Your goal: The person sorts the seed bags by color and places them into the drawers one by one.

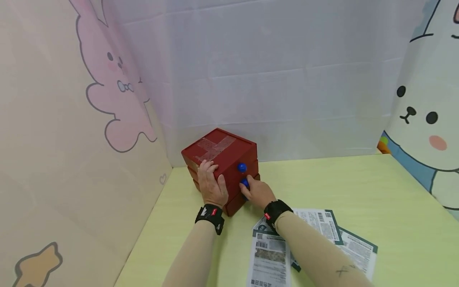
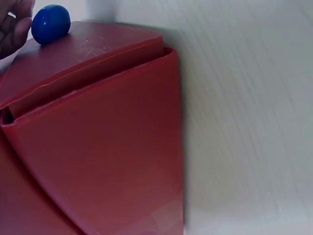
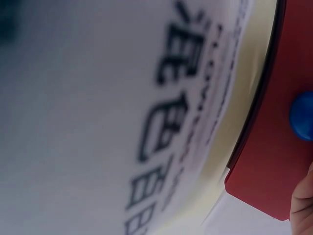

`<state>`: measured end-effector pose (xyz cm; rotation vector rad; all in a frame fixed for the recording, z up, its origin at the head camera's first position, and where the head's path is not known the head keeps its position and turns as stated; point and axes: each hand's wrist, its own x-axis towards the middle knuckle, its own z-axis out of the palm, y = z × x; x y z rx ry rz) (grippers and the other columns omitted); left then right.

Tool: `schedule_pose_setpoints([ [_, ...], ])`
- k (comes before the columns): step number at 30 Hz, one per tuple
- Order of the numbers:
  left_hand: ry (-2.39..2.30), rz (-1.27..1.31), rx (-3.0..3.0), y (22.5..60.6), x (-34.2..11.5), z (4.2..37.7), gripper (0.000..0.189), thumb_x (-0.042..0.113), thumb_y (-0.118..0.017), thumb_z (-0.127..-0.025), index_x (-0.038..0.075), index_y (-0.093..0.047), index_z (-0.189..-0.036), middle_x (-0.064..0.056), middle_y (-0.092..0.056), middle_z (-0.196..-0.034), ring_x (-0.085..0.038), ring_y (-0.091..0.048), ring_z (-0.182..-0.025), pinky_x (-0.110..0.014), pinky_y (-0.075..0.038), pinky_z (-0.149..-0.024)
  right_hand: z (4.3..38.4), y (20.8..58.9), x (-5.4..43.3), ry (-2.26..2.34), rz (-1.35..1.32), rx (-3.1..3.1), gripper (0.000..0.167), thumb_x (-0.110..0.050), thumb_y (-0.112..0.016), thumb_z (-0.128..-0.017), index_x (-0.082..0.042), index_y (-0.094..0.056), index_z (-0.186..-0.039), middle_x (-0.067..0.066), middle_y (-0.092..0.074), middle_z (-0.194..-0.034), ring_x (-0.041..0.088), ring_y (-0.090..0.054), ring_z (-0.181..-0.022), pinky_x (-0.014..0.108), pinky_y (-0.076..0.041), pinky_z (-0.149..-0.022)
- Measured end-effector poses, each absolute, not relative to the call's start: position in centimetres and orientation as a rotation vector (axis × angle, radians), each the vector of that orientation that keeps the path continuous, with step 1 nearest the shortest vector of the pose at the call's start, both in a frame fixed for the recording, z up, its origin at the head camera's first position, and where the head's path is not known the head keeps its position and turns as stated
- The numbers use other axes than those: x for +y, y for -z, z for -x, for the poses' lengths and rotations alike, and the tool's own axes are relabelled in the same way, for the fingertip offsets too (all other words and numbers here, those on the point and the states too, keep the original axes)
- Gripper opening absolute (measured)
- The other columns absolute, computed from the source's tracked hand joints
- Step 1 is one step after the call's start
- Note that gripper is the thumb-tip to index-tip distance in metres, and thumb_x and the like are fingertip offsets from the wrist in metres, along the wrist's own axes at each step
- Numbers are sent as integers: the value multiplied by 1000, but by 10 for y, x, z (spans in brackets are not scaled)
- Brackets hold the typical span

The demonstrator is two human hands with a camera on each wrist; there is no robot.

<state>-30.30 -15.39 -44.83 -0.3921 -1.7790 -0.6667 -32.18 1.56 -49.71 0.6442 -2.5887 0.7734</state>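
A red box of stacked drawers [image 1: 229, 155] stands on the table, its top crossed by clear tape, with blue knobs down its front. My left hand [image 1: 212, 185] rests against the top and side of the box, fingers extended. At the front, my right hand [image 1: 259, 193] pinches the middle blue knob [image 1: 245, 182] between thumb and fingers. Above it, the top blue knob [image 1: 242, 167] is untouched. The lowest blue knob [image 2: 51, 24] sits beside the right fingers in the left wrist view. A narrow gap shows behind the bottom drawer's front [image 2: 98, 51].
Several printed sheets [image 1: 269, 259] lie overlapping under and beside my right forearm. Large dark characters on one sheet [image 3: 98, 122] fill much of the right wrist view. A pale curtain [image 1: 287, 79] hangs behind the table [image 1: 358, 191], and a wall with a pink rabbit stands left.
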Motion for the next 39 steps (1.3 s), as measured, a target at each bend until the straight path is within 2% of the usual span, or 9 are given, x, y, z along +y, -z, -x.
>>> schedule_pose_setpoints([
  [16,650,391,-1796,448,-157,303,37,28,-42,-94,-2,-54,-111,-22,-54,-123,-40,-43,-127,-55,-26,-109,319,489,15,-831,-637,-2721,31,-39,-48,-98,-8,-49,-100,0,-45,-62,14,-46,-52,26,-40,-49],
  [23,643,415,-1806,448,-157,304,38,29,-40,-95,-3,-54,-111,-23,-54,-122,-40,-44,-126,-52,-27,-109,314,478,21,-837,-661,-2780,29,-37,-49,-98,-8,-48,-94,1,-45,-61,15,-46,-51,28,-36,-48],
  [39,673,446,-1851,447,-159,298,36,25,-44,-92,-2,-52,-113,-24,-51,-125,-41,-41,-128,-53,-25,-111,289,462,42,-805,-692,-2879,30,-37,-50,-98,-7,-49,-100,1,-47,-64,14,-47,-53,27,-38,-49],
])
